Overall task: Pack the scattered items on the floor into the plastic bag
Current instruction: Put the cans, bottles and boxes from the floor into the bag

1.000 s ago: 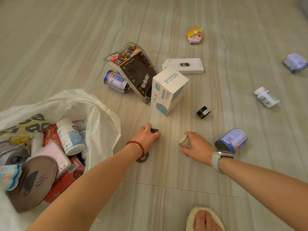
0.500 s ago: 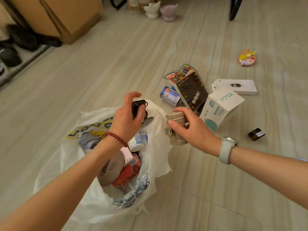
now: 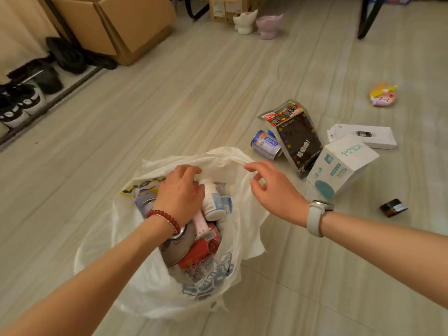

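A white plastic bag (image 3: pixel 150 282) stands open on the floor, filled with several items, among them a white bottle (image 3: pixel 213 202) and a red package (image 3: pixel 201 253). My left hand (image 3: pixel 179 190) reaches into the bag's mouth with fingers bent down over the contents; whether it holds anything is hidden. Over the bag's right rim hovers my right hand (image 3: pixel 274 190), fingers relaxed and holding nothing. To the right on the floor lie a blue can (image 3: pixel 265 144), a black snack pack (image 3: pixel 298 137), a white-teal box (image 3: pixel 339 166), a flat white box (image 3: pixel 363 135), a small dark jar (image 3: pixel 394 207) and a colourful toy (image 3: pixel 383 95).
Cardboard boxes (image 3: pixel 126 25) stand at the back left, with shoes (image 3: pixel 19 103) on a low rack along the left edge. Two small ceramic pots (image 3: pixel 257 23) and a dark furniture leg (image 3: pixel 368 18) are at the back.
Both hands carried small items from the floor to the bag. My left hand has dipped into the bag's mouth. The beige item has left my right hand, which has spread open.
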Available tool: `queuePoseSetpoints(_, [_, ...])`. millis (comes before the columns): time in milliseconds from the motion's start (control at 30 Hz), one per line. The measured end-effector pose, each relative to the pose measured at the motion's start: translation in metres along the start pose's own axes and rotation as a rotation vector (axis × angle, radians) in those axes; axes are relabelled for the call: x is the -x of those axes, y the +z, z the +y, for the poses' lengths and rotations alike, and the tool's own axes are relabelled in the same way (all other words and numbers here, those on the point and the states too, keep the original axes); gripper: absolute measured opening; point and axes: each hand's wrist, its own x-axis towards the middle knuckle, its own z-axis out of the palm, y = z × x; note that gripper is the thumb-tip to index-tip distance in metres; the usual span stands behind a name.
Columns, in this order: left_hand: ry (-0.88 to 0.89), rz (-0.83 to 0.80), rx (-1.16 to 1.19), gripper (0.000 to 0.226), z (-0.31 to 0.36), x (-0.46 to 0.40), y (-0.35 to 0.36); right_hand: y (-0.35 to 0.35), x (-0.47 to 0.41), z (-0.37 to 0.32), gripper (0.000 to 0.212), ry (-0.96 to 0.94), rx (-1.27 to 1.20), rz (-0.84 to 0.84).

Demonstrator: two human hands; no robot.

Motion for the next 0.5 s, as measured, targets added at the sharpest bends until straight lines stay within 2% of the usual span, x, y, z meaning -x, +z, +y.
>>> queuePoseSetpoints(133, [0.288,0.024,0.105,0.036,0.058,-0.012,0.034,-0.031,0.037,0.055,0.028,0.165,0.075,0.143])
queuePoseSetpoints(300, [0.562,-0.152,0.182,0.029,0.146,-0.013,0.102,-0.078,0.094,0.131,0.029,0.457,0.256,0.202])
queuePoseSetpoints(400, [0.639,-0.262,0.159,0.032,0.190,-0.016,0.146,-0.105,0.130,0.175,0.035,0.684,0.460,0.204])
queuePoseSetpoints(500, [0.609,-0.384,0.097,0.042,0.231,-0.027,0.187,-0.126,0.163,0.210,0.047,0.889,0.551,0.224])
